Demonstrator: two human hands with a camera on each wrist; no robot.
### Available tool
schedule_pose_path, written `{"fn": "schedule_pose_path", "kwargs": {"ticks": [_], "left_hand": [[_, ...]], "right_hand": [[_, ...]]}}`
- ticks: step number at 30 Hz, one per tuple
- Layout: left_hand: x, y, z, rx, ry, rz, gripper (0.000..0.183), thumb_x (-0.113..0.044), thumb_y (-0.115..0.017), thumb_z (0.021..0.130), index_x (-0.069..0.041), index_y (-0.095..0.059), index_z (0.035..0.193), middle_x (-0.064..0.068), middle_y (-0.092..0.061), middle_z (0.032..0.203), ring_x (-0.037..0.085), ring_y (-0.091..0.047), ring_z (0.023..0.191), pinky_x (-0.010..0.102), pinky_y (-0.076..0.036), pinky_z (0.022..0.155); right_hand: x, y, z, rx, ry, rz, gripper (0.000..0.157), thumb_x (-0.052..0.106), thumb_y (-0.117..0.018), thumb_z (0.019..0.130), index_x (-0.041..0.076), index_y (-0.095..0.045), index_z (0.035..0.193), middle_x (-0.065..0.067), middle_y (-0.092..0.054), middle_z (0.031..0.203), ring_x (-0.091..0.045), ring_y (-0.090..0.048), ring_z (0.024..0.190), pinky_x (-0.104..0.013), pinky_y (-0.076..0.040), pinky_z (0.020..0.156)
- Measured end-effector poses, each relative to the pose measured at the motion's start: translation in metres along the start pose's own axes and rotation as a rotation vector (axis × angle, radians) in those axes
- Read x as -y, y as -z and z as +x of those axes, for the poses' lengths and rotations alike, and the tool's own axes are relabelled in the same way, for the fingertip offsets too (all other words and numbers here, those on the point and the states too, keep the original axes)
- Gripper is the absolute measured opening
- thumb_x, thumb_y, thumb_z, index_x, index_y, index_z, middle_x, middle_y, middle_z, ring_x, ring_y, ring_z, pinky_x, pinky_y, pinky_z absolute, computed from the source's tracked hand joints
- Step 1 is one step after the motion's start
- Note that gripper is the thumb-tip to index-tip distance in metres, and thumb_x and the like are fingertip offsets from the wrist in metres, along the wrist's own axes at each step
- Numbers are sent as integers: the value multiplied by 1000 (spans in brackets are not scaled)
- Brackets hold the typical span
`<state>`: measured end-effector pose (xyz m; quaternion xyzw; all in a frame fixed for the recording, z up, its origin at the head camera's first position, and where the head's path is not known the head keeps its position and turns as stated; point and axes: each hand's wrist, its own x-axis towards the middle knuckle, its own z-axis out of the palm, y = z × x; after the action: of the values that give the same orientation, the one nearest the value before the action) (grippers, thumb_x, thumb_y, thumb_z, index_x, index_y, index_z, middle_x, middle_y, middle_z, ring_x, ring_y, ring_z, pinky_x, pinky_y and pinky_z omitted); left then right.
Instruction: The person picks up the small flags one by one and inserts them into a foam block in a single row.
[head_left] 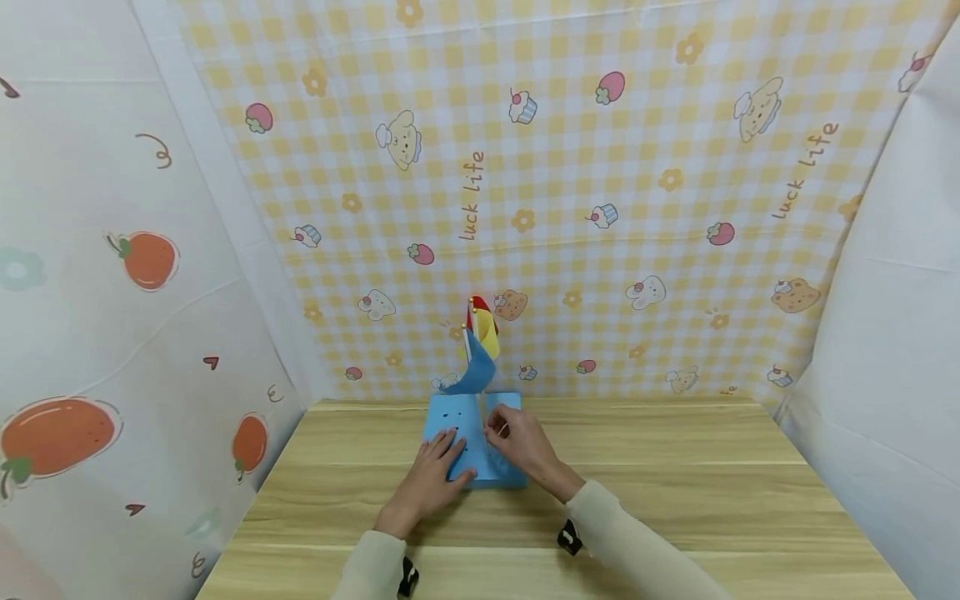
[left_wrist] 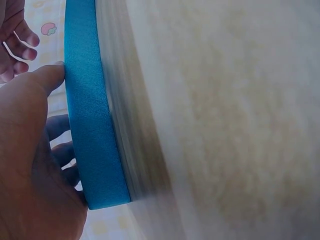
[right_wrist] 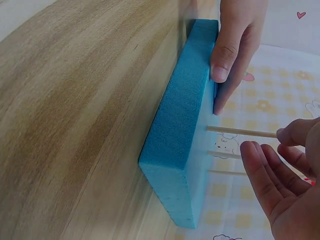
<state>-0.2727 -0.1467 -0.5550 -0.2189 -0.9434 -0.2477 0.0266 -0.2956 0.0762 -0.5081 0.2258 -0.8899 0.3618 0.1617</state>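
A thick blue foam block (head_left: pixel 474 458) lies on the wooden table. My left hand (head_left: pixel 431 479) rests on its left part with fingers spread, and the thumb reaches the near edge in the left wrist view. Thin wooden sticks (right_wrist: pixel 240 131) stand up from the block's top face. My right hand (head_left: pixel 521 437) pinches one stick above the block, thumb tip on it in the right wrist view. Over the far side rise a blue flag (head_left: pixel 480 367), a yellow flag (head_left: pixel 489 333) and a red flag (head_left: pixel 480 303), overlapping. Small dark holes dot the block's top near the left fingers.
A yellow checked cloth backdrop (head_left: pixel 570 167) hangs right behind the block. White printed cloth (head_left: pixel 150 333) closes off the left, and plain white cloth (head_left: pixel 885 333) the right. Black wrist pieces (head_left: pixel 570 537) show by both sleeves over the wooden table (head_left: pixel 675 467).
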Motion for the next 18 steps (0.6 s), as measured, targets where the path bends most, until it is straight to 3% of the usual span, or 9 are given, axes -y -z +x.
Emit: {"fn": "schedule_pose_path", "kwargs": {"ticks": [7, 12, 15, 18], "left_hand": [[1, 0, 2, -7, 1, -20, 67, -45, -64, 106, -2, -53, 156, 21, -39, 170, 43, -30, 161, 66, -22, 130], [4, 2, 3, -25, 10, -60, 62, -37, -64, 108, 3, -54, 154, 22, -43, 167, 44, -33, 160, 64, -26, 130], [6, 8, 4, -91, 40, -41, 53, -29, -67, 107, 5, -59, 148, 23, -52, 160, 43, -44, 153, 61, -38, 125], [6, 17, 4, -215, 97, -5, 38, -20, -71, 104, 2, -69, 135, 20, -68, 141, 38, -64, 134, 55, -55, 109]], "right_hand": [[-5, 16, -9, 6, -18, 0, 13, 6, -76, 97, 15, -70, 92, 2, -74, 87, -9, -70, 75, -21, -58, 68], [-16, 36, -20, -23, -27, -30, 13, 7, -77, 96, 17, -72, 92, 5, -73, 83, -6, -68, 74, -21, -58, 67], [-27, 51, -27, -46, -31, -75, 9, 8, -78, 97, 16, -75, 93, 6, -73, 84, -5, -68, 75, -22, -58, 67], [-41, 66, -34, -60, -43, -127, 4, 11, -76, 99, 13, -78, 97, 4, -75, 86, -8, -70, 77, -24, -59, 68]]}}
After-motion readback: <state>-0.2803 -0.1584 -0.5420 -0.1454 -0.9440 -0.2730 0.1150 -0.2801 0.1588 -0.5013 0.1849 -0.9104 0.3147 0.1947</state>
